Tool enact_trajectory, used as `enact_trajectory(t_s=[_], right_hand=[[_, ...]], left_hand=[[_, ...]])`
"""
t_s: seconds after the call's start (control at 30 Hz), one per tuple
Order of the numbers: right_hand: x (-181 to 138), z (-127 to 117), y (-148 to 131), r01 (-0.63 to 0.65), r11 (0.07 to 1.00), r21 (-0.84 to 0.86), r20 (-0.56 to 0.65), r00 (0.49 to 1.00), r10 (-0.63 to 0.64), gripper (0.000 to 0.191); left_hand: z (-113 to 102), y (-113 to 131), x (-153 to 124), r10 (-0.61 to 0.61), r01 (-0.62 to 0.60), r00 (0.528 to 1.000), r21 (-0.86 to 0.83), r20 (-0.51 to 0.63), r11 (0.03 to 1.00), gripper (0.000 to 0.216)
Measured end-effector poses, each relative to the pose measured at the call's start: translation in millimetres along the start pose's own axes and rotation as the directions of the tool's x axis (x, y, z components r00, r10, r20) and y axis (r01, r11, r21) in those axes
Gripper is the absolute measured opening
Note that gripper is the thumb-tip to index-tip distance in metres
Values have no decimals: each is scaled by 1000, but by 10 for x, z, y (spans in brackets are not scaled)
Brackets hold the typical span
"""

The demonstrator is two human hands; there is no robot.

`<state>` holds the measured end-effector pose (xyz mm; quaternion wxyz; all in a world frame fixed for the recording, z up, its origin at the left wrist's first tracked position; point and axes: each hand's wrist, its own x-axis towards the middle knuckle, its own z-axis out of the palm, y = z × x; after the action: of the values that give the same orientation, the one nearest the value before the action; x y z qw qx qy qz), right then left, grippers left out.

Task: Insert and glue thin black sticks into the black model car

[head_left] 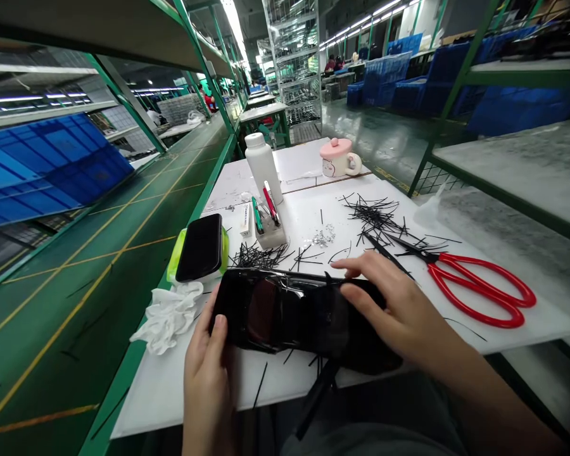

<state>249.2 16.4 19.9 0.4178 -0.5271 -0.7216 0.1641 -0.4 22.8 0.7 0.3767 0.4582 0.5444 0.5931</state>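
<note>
A person at a white desk holds a glossy black flat slab at the near edge, in the lower middle of the frame; its exact kind is hard to tell under the shine. The left hand is curled around the slab's left end, thumb on top and fingers beneath. The right hand lies over its right end with the fingers spread and pressed lightly on the surface. Thin black bristle-like strips lie scattered around the slab and heap up just above the right hand, near a small patch of silvery bits. To the right, touching some strips, sit red-handled scissors. Left of the slab are a crumpled white cloth and a black phone in a yellow-green case. Farther up stand a white plastic bottle, a white holder of pens and tools, and a pink-lidded mug. Blue crates line the upper right.
</note>
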Motion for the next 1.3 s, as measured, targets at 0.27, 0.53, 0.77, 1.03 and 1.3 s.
enact_trajectory(t_s=[0.27, 0.53, 0.77, 1.03, 1.3], right_hand=[[287, 92, -176, -23, 1000, -19, -28, 999, 23, 16], [250, 68, -196, -38, 999, 37, -59, 997, 40, 16], [246, 63, -193, -57, 998, 41, -68, 996, 60, 17], [236, 115, -200, -6, 1000, 9, -139, 990, 7, 17], [249, 127, -203, -1, 999, -39, -191, 981, -7, 17]], left_hand=[[128, 116, -137, 57, -52, 994, 45, -97, 998, 38], [142, 111, -182, 124, -110, 984, 114, -126, 987, 40], [183, 144, -193, 134, -111, 981, 164, -139, 980, 41], [144, 104, -172, 162, -146, 982, 157, -94, 977, 40], [181, 121, -152, 169, -154, 976, 115, -137, 981, 37]])
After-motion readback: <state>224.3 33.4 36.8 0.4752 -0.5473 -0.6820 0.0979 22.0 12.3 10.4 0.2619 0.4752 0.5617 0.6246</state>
